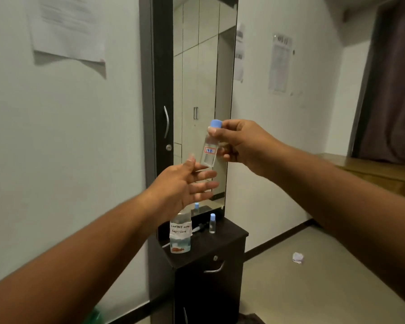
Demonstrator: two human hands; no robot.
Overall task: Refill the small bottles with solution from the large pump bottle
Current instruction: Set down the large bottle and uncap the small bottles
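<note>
The right hand [241,146] pinched a small bottle [209,152] with a blue cap, fingers curled around it, raised before the mirror [197,66]. The left hand [185,185] spread flat just below it, fingers apart. The large bottle [180,235] stood on the desk [220,244], its top hidden behind the left hand, beside another small bottle [212,223].

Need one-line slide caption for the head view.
Right hand holds a blue-capped small bottle above the open left hand; labelled solution bottle stands on the dark cabinet.

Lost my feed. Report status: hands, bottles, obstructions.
Right hand grips small capped bottle; left hand open beneath. Large bottle, second small bottle on cabinet. Nothing obstructing.
</note>
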